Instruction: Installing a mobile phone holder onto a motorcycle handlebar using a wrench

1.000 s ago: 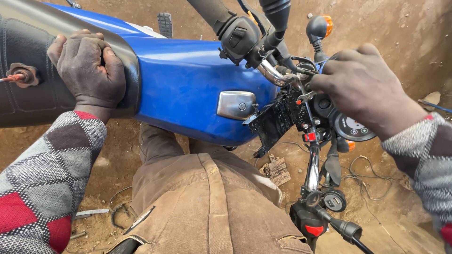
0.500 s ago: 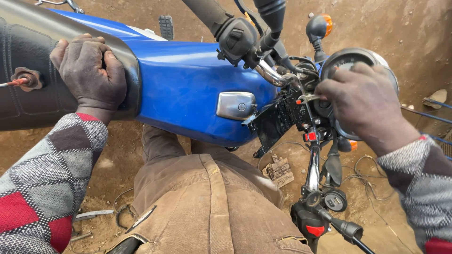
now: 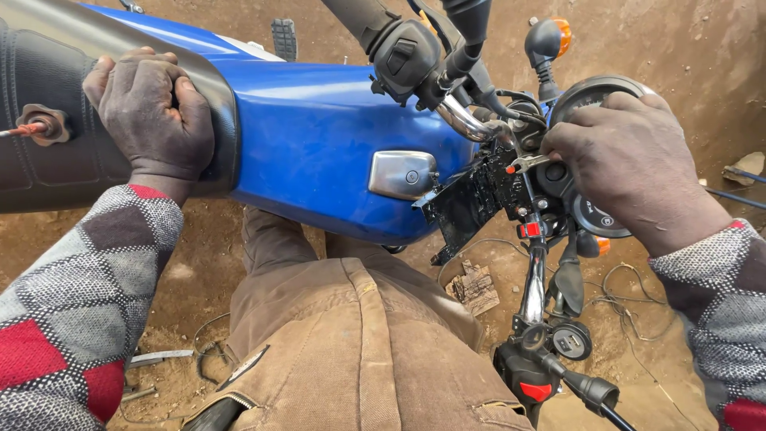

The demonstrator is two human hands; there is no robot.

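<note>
The left hand [image 3: 155,112] lay palm down on the front of the black seat [image 3: 56,120], right where the seat met the blue fuel tank [image 3: 319,136]. Its fingers were curled over the seat's rounded edge, pressing on it rather than closing around anything. A small round fitting [image 3: 44,124] with a red wire stood just beside that hand on the seat's side.

The right hand [image 3: 630,172] was at the front of the motorcycle, resting against the round gauge [image 3: 590,100] behind the handlebar. Its fingers were bent and close together, with the tips at a small silver metal part [image 3: 527,164] next to the gauge; whether they actually gripped it could not be told, since the hand covered most of it.

A black bracket [image 3: 467,203] hung below the silver tank cap plate [image 3: 403,173]. The black handlebar grip [image 3: 399,48] with its switch box crossed above the tank. An orange turn signal [image 3: 558,33] stood near the gauge. The person's brown trousers [image 3: 359,343] showed below, over bare dirt ground [image 3: 638,375] strewn with loose wires
</note>
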